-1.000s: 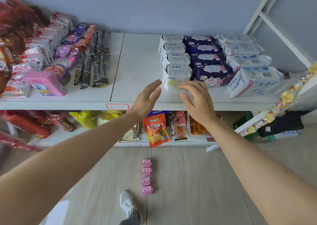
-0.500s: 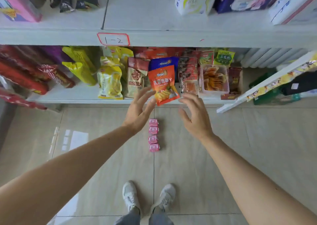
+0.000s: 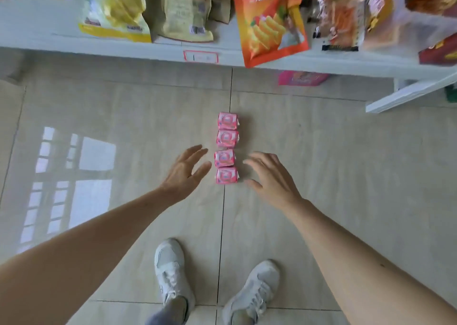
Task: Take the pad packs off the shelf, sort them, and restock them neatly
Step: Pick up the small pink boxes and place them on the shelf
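Four pink packs (image 3: 226, 149) lined up on floor (image 3: 346, 151), sorted for gathering; left hand (image 3: 184, 173) and right hand (image 3: 270, 176) spread, flanking row, touching nothing.

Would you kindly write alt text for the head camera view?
Both open hands, left hand and right hand, flank a row of four pink pad packs on the tiled floor, touching none. Snack bags fill the shelf above.

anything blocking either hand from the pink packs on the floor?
Nothing visible. The left hand and right hand hang open on either side of the row of four pink packs, with only bare floor tile in the gaps.
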Action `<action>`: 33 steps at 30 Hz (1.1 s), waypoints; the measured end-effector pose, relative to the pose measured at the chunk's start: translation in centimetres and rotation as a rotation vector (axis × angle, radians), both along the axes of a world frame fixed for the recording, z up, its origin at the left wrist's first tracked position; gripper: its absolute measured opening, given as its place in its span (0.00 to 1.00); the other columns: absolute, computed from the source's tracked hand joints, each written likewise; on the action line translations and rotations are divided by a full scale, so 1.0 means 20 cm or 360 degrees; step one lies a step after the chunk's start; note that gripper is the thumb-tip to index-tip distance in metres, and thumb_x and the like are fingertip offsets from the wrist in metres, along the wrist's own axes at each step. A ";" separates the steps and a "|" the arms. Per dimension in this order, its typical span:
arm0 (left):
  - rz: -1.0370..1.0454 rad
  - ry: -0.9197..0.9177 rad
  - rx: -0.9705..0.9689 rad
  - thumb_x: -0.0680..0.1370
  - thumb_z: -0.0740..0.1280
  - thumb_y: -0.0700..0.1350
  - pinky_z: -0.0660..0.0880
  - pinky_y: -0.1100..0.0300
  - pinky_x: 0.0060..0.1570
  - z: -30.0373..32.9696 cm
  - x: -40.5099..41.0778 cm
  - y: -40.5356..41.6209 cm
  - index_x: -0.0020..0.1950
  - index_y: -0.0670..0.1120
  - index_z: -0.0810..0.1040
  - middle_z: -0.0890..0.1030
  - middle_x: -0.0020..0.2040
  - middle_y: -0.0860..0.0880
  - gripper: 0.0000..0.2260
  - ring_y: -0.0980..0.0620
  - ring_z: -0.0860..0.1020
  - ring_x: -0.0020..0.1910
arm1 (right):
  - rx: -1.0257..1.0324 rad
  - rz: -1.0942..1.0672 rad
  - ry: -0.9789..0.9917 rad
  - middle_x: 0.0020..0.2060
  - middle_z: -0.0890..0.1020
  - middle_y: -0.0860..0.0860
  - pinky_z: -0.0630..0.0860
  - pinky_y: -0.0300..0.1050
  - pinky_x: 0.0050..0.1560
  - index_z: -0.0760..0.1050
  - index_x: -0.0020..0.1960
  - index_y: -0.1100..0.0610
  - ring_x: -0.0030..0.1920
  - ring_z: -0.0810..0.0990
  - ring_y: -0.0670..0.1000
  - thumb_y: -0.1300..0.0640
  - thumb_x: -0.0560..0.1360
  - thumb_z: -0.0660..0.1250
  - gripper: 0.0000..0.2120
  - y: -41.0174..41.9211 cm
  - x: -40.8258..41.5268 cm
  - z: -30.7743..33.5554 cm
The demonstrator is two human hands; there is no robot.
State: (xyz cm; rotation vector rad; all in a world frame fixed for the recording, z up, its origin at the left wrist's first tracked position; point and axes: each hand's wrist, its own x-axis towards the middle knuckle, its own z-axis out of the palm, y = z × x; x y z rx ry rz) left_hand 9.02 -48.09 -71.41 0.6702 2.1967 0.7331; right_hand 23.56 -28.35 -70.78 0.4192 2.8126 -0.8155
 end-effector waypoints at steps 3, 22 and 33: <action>-0.0162 0.0141 -0.0078 0.74 0.51 0.67 0.60 0.50 0.71 -0.39 0.01 0.00 0.73 0.54 0.66 0.62 0.75 0.51 0.31 0.48 0.62 0.72 | -0.0004 0.0100 -0.0167 0.67 0.69 0.50 0.70 0.50 0.60 0.70 0.68 0.50 0.65 0.65 0.56 0.55 0.72 0.70 0.25 -0.05 0.01 -0.36; -0.0278 0.0315 0.0016 0.79 0.59 0.56 0.66 0.48 0.67 -1.12 -0.02 0.10 0.70 0.60 0.70 0.61 0.75 0.49 0.18 0.49 0.62 0.72 | -0.0024 0.0085 0.0203 0.53 0.78 0.55 0.77 0.49 0.49 0.76 0.52 0.60 0.50 0.78 0.58 0.59 0.63 0.79 0.21 -0.07 0.11 -1.18; -0.0065 0.0491 0.0133 0.67 0.77 0.40 0.77 0.49 0.52 -1.16 -0.02 0.23 0.55 0.46 0.82 0.79 0.60 0.48 0.17 0.46 0.78 0.53 | -0.0193 -0.0096 0.0070 0.54 0.75 0.48 0.74 0.43 0.49 0.73 0.54 0.57 0.49 0.76 0.50 0.60 0.68 0.73 0.16 0.11 0.23 -1.13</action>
